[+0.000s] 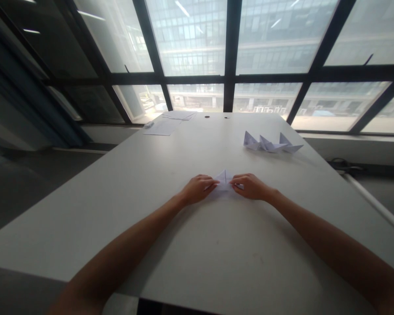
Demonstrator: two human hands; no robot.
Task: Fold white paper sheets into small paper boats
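Note:
A folded piece of white paper [224,187] lies at the middle of the table, its pointed top facing away from me and a crease running down its centre. My left hand [200,188] pinches its left side between thumb and fingers. On the opposite side, my right hand [248,185] grips the right edge in the same way. Both hands rest low, close to the tabletop, and cover the paper's outer corners.
The white table [95,210] stretches toward large windows. Several folded paper boats [269,145] stand in a row at the right. Flat white sheets [162,127] lie at the far left, with a small crumpled white item [149,125] beside them.

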